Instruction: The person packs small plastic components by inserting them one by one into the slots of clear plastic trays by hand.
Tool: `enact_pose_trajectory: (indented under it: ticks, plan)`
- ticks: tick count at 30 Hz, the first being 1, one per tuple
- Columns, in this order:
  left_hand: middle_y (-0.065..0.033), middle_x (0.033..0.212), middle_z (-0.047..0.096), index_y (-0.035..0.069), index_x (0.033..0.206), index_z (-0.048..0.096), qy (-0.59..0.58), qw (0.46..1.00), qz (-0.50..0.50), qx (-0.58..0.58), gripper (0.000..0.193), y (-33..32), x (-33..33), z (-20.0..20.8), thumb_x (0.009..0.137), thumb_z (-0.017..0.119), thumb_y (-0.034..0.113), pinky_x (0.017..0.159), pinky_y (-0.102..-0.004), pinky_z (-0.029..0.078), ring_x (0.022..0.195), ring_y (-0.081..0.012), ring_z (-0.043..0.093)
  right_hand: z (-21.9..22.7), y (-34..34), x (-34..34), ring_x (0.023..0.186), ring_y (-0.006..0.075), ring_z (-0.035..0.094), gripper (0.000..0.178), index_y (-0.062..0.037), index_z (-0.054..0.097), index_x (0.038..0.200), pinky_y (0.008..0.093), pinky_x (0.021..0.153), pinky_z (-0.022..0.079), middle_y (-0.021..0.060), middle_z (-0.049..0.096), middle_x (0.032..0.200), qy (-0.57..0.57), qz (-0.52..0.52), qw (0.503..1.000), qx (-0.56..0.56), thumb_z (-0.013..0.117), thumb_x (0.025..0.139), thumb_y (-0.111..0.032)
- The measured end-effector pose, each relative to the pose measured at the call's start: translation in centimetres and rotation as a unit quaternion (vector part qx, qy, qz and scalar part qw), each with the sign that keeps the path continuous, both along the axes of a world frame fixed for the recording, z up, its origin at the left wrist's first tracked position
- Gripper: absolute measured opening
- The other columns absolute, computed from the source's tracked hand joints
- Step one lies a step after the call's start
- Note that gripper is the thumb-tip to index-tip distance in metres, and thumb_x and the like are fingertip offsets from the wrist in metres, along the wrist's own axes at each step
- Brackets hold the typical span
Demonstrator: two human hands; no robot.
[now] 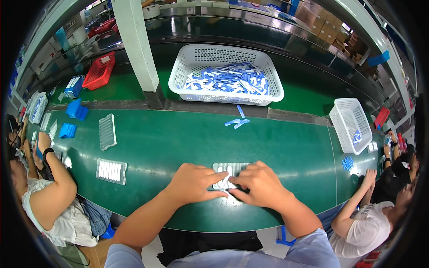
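A clear plastic blister tray [244,166] lies on the green table in front of me, partly covered by my hands. A few white sticks [229,170] sit in its slots. My left hand [193,183] reaches over the tray's left side, index finger and thumb stretched apart, the index fingertip at a white stick. From the right, my right hand [259,184] covers the tray's other side; its index fingertip touches the same stick and its thumb is spread below. Neither hand is closed around anything visible. The other fingers of both hands are partly hidden.
A white basket [178,91] of blue and white sticks stands beyond the table. Blue sticks [240,121] lie before it. At left are a filled tray [111,171] and another clear tray [107,132]. A smaller white basket [338,117] stands right. People sit on both sides.
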State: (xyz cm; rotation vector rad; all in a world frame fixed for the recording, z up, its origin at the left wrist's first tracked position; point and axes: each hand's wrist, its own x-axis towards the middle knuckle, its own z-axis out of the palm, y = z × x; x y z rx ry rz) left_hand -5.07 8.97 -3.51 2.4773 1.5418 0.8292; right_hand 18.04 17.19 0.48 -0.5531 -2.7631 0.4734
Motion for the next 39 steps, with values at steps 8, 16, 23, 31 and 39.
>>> enact_pose_trajectory:
  ticks: [8,16,23,31,39]
  plan:
    - [0.0024,0.067,0.059,0.015,0.108,0.075,0.070,0.996,0.032,0.038,0.048,-0.4,0.7,1.4,0.081,0.077,0.055,0.051,-0.0331,0.046,0.059,-0.0170,0.061,0.4,0.7,0.4,0.073,0.0252,0.068,0.028,-0.0100,0.077,0.105,0.0378,0.076,0.048,0.0059,0.069,0.071,-0.036,0.005,0.995,-0.091,0.075,0.085,-0.029]
    - [0.0015,0.063,0.059,0.014,0.101,0.075,0.052,0.998,-0.009,0.036,0.035,-0.6,1.0,0.7,0.085,0.078,0.045,0.050,-0.0331,0.046,0.056,-0.0180,0.060,-0.2,1.1,0.6,0.068,0.0248,0.067,0.021,-0.0110,0.077,0.100,0.0379,0.072,0.047,0.0052,0.068,0.068,-0.005,0.001,0.996,-0.084,0.074,0.087,-0.026]
    - [0.0001,0.061,0.061,0.014,0.099,0.077,0.049,0.998,0.034,-0.003,0.030,-0.6,1.5,1.3,0.086,0.077,0.042,0.051,-0.0327,0.047,0.058,-0.0190,0.064,-1.8,1.6,0.7,0.056,0.0206,0.058,0.018,-0.0113,0.078,0.099,0.0352,0.064,0.045,-0.0004,0.058,0.057,0.087,0.018,0.994,-0.056,0.077,0.085,-0.023]
    - [-0.0085,0.112,0.062,-0.003,0.156,0.031,-0.750,0.509,-0.073,-0.415,0.067,0.0,-0.3,1.6,0.095,0.058,-0.006,0.057,-0.0237,0.034,0.073,-0.0124,0.049,-1.0,0.8,0.0,0.054,0.0153,0.052,0.020,-0.0098,0.077,0.098,0.0333,0.059,0.035,-0.0024,0.054,0.058,0.233,-0.050,0.970,-0.056,0.080,0.079,-0.010]
    - [-0.0215,0.141,0.059,-0.004,0.154,0.034,-0.702,0.555,-0.065,-0.440,0.056,0.1,-0.3,2.0,0.102,0.054,0.002,0.062,-0.0250,0.046,0.109,-0.0242,0.068,-0.8,2.3,1.0,0.065,0.0175,0.059,0.020,-0.0121,0.077,0.098,0.0342,0.066,0.039,-0.0019,0.057,0.063,0.098,0.063,0.993,-0.022,0.079,0.082,-0.024]
